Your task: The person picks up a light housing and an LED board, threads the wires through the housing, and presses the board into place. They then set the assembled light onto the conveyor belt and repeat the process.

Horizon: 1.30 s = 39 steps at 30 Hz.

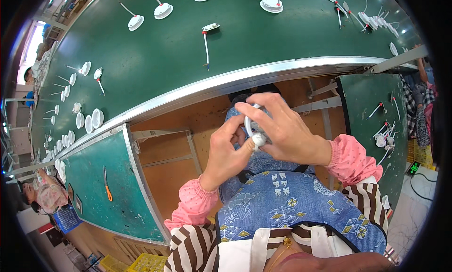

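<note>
Left hand (225, 155), right hand (293, 134) grip smooth, round white part (247, 126).

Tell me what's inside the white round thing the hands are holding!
Inside the white round thing, a greyish bit shows, too unclear to name. The left hand and right hand hide the rest.

One white round part (248, 125) between two hands (292, 135), one pair of scissors (108, 187) on the side table (134, 211), three grouped white cups (97, 118) by the bench's (263, 36) near edge, at least six white discs (271, 5) farther from that edge
</note>
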Each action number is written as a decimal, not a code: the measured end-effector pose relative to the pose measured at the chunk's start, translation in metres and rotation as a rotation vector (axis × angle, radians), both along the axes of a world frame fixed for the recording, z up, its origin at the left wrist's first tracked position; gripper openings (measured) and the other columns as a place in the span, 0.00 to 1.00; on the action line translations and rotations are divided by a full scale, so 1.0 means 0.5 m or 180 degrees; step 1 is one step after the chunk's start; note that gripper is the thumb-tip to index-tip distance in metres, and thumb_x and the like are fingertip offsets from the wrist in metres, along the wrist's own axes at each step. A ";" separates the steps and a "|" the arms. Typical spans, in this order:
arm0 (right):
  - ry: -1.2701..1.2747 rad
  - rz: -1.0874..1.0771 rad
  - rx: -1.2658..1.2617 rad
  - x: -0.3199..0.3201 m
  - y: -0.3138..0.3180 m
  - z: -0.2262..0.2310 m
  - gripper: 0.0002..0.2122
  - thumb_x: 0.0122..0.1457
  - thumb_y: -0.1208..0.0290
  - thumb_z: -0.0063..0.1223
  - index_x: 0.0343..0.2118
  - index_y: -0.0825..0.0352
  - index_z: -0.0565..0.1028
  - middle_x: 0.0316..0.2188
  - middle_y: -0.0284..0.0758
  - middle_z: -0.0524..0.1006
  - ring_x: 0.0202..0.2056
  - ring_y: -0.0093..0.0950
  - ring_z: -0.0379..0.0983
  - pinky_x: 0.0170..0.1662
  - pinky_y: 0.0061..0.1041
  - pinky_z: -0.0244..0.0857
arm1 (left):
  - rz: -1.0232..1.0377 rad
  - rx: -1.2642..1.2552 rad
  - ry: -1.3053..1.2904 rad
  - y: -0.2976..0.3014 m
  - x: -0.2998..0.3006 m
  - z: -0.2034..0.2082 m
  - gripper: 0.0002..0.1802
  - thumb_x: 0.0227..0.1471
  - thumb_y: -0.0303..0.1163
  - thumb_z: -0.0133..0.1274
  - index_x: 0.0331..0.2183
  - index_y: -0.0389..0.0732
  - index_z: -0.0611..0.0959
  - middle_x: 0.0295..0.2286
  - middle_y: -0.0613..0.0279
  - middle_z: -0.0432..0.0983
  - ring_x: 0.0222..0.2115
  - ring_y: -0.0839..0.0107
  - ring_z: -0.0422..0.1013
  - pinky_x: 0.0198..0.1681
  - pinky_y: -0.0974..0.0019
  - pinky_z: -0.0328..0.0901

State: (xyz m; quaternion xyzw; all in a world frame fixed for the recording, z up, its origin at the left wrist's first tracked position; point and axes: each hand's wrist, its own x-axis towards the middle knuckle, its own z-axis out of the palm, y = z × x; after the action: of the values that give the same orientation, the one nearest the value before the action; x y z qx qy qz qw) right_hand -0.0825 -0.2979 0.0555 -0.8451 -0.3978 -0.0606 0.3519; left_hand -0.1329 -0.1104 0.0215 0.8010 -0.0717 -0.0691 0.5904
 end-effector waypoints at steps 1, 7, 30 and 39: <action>-0.0007 0.0031 0.0007 0.001 -0.005 0.014 0.37 0.38 0.81 0.67 0.57 0.68 0.68 0.47 0.44 0.70 0.46 0.45 0.71 0.45 0.38 0.70 | 0.0216 -0.0767 0.0417 -0.001 -0.003 -0.013 0.26 0.53 0.26 0.63 0.52 0.31 0.74 0.42 0.56 0.78 0.42 0.70 0.75 0.43 0.69 0.71; 0.0731 -0.0518 0.0939 -0.031 -0.043 -0.001 0.20 0.42 0.87 0.58 0.42 0.69 0.77 0.35 0.41 0.74 0.34 0.38 0.75 0.35 0.31 0.71 | 0.0312 -0.1717 0.0347 -0.016 -0.017 -0.019 0.27 0.54 0.18 0.57 0.55 0.30 0.70 0.45 0.55 0.76 0.49 0.66 0.75 0.52 0.66 0.71; 0.0815 -0.0513 0.0575 -0.023 0.009 -0.027 0.14 0.51 0.83 0.51 0.42 0.71 0.73 0.35 0.43 0.74 0.33 0.44 0.75 0.35 0.37 0.68 | 0.1250 -0.1362 -0.0195 -0.064 -0.024 -0.029 0.13 0.54 0.17 0.51 0.43 0.30 0.79 0.34 0.63 0.77 0.33 0.79 0.72 0.37 0.74 0.68; 0.2311 -0.1015 0.1721 -0.030 0.021 -0.090 0.08 0.56 0.81 0.52 0.39 0.73 0.74 0.32 0.39 0.79 0.32 0.25 0.77 0.35 0.26 0.71 | 0.0860 -0.0507 -0.0607 -0.039 0.011 -0.065 0.15 0.53 0.20 0.54 0.44 0.36 0.80 0.35 0.58 0.77 0.32 0.75 0.73 0.34 0.73 0.67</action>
State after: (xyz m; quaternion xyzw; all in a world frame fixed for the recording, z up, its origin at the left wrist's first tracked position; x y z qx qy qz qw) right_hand -0.0975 -0.2874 0.0102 -0.7404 -0.0846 0.0840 0.6616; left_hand -0.1276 -0.1297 -0.0110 0.7570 -0.0244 0.0930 0.6463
